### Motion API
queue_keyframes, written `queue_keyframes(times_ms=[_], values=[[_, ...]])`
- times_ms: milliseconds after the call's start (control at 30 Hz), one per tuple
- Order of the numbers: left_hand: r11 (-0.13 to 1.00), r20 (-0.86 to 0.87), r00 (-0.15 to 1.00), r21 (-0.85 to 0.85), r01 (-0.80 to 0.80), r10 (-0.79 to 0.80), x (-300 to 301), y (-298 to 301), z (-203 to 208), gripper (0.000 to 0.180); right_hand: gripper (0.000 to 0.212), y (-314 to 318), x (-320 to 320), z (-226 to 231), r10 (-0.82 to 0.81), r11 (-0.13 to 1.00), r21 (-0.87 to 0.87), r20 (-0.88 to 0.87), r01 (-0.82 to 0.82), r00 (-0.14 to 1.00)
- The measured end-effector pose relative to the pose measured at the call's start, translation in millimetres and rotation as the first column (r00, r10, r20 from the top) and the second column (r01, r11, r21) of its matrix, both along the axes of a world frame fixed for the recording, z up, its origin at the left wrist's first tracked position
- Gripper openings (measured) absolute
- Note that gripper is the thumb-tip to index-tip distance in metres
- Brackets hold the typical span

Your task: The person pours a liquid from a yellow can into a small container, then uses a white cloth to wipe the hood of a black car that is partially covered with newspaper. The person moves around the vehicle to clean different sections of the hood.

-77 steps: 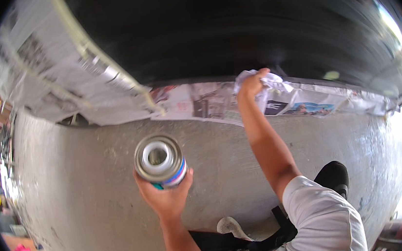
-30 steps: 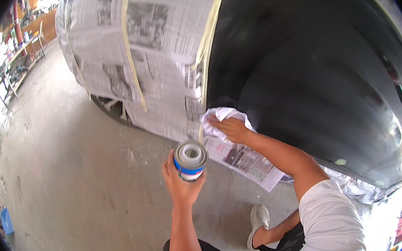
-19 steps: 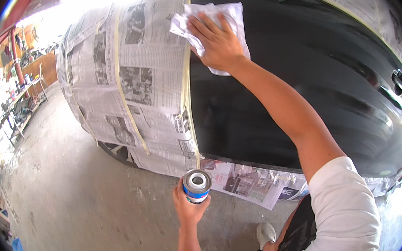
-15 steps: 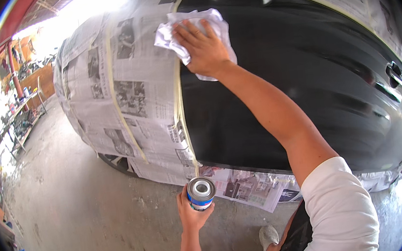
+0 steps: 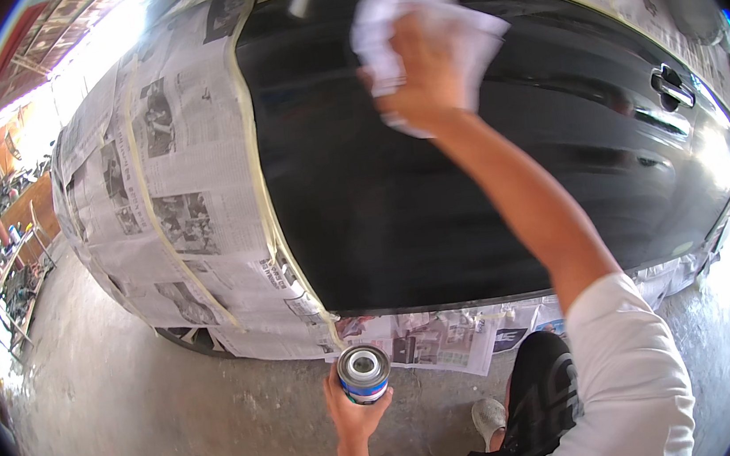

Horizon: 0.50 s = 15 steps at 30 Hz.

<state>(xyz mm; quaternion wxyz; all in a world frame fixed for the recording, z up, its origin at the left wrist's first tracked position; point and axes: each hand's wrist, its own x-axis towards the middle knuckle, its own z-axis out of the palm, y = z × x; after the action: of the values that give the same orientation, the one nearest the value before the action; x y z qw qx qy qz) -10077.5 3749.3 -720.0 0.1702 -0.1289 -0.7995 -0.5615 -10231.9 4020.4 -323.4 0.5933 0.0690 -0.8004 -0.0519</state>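
Note:
My right hand (image 5: 425, 75) is spread over a white cloth (image 5: 480, 31), pressing it against the upper part of a black car door (image 5: 373, 218). Motion blurs both the fingers and the cloth. Below the door, my left hand (image 5: 356, 418) is wrapped round a small round metal can (image 5: 364, 381), held upright. The can has a blue and white label and a ring-shaped top; what is inside cannot be made out.
Newspaper (image 5: 198, 165) covers the car left of the door, edged with yellowish masking tape (image 5: 258, 172). More newspaper hangs under the door. A door handle (image 5: 672, 89) juts out at right. Concrete floor (image 5: 110, 344) lies below; a cluttered workbench (image 5: 10, 283) stands far left.
My right hand and the cloth have moved right, off the taped newspaper edge and onto the black door. The view has shifted right. My left hand still holds the can.

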Motion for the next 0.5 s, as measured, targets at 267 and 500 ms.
queue_keyframes(times_ms=[267, 500], values=[[0.992, -0.072, 0.99, -0.029, 0.123, -0.125, -13, 47, -12, 0.108, 0.07, -68, -102, 7, -0.022, 0.897, 0.439, -0.072, 0.052, 0.997], [0.971, -0.079, 0.968, -0.003, 0.241, -0.24, -15, 58, -7, 0.108, 0.076, 211, 95, 9, -0.103, 0.994, -0.041, -0.172, 0.097, 0.98]])
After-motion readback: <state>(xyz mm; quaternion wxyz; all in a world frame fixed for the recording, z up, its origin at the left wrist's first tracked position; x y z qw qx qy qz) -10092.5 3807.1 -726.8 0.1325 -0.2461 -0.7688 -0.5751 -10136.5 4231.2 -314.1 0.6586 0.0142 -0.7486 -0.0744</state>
